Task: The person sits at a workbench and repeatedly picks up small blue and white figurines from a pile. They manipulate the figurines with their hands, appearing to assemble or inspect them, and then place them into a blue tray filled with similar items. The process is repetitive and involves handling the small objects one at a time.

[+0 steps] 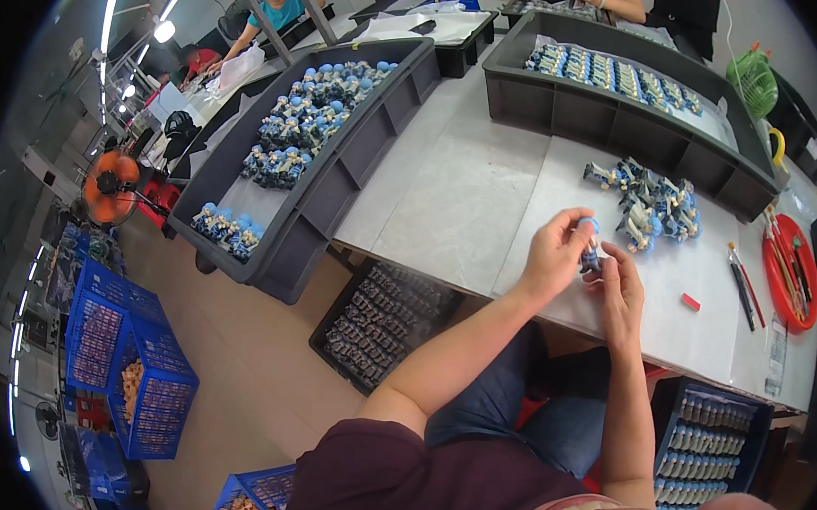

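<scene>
Over the table's near edge, my left hand [556,256] pinches a small figurine [590,257] with a light blue top and a dark lower part. My right hand [622,289] is closed around the figurine's lower end, fingers curled, so part of it is hidden. Just beyond my hands, a loose pile of similar blue, white and dark figurines [656,207] lies on the white tabletop [462,209]. To the right of my right hand sits a small red block [690,303].
A grey crate [364,154] of figurines stands left, another grey crate [607,113] at the far right. Brushes lie in a red tray [777,272], beside slim tools [742,290]. Dark crates [376,338] and blue baskets [157,386] stand lower down. People work beyond the table.
</scene>
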Tool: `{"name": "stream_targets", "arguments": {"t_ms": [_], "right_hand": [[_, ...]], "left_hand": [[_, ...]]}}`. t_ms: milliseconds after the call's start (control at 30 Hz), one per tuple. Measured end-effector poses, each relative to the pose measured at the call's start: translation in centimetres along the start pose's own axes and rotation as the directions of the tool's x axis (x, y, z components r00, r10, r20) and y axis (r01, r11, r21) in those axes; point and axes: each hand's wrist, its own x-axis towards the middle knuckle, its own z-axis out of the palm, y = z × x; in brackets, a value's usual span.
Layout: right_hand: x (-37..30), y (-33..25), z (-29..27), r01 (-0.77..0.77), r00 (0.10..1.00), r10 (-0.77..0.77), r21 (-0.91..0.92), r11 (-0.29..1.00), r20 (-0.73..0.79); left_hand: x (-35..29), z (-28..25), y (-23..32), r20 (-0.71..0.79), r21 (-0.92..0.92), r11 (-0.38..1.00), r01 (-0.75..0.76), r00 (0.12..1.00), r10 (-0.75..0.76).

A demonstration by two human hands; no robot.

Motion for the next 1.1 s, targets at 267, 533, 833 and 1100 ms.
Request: {"name": "stream_targets", "arguments": {"t_ms": [267,533,833,1100], "right_hand": [[0.2,0.6,-0.5,0.008,1.0,-0.008,0.003,1.0,-0.012],[0.1,0.8,-0.1,0.013,1.0,-0.012,-0.027,1.0,0.01],[0.4,0.2,-0.2,-0.035,0.998,0.041,0.121,0.992,-0.046],[0.5,0.5,-0.1,-0.056,0.996,0.061,0.079,0.995,-0.062]], "left_hand": [[9.2,-7.0,13.4,-0.415,-0.158,0.909,-0.385,0.861,0.292],[9.7,-9.5,14.1,-0.392,-0.211,0.858,-0.468,0.845,0.364],[3.2,0.0,-0.5,-0.025,-0.281,0.931,0.232,0.968,-0.249],[3.0,0.0,-2.1,0.065,-0.257,0.934,0.247,0.969,-0.238]]}}
